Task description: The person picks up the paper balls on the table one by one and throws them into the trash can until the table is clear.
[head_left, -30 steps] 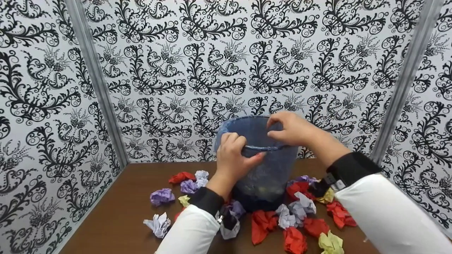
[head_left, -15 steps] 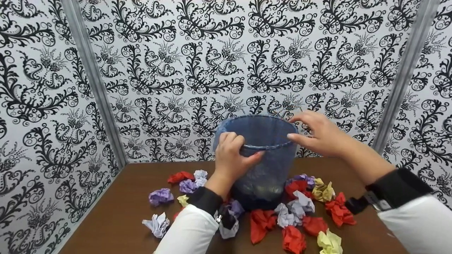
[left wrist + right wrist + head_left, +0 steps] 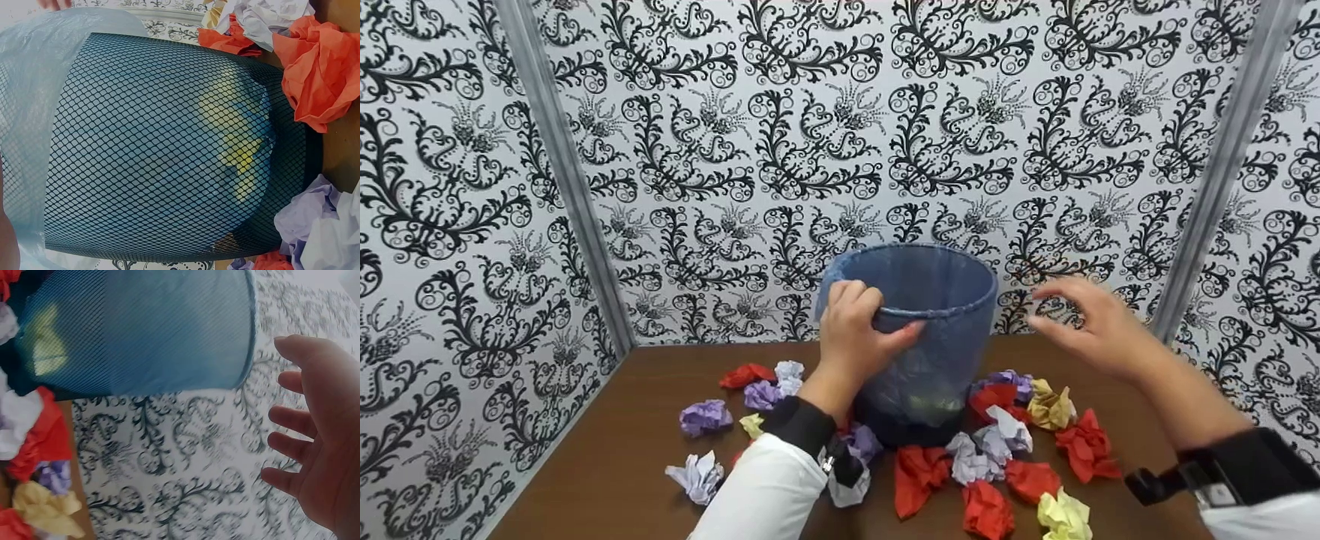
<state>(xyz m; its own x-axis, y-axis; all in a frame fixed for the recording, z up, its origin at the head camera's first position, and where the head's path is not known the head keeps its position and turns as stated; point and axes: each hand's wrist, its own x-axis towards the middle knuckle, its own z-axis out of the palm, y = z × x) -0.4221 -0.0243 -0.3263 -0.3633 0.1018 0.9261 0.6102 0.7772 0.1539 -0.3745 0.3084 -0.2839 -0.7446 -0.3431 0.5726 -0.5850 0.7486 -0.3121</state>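
A mesh waste bin (image 3: 157, 146) lined with a blue plastic bag (image 3: 937, 345) stands upright on the table; the bag's edge folds over the rim. My left hand (image 3: 851, 326) grips the near left of that rim, fingers curled over it and thumb outside. Crumpled yellow paper (image 3: 242, 152) shows through the mesh low in the bin. To the right of the bin, my right hand (image 3: 1099, 326) is apart from it in the air, fingers spread and holding nothing, as the right wrist view also shows. In the left wrist view my left hand is mostly cut off.
Crumpled paper balls surround the bin on the brown table (image 3: 607, 442): red (image 3: 1087, 446), white (image 3: 697, 478), purple (image 3: 705, 417) and yellow (image 3: 1063, 515). Several lie close against its base. Patterned panels (image 3: 825, 150) rise behind and at both sides.
My right hand has come away from inside the bin's rim, moving right and slightly down, with its fingers parting. The left hand keeps its grip on the rim.
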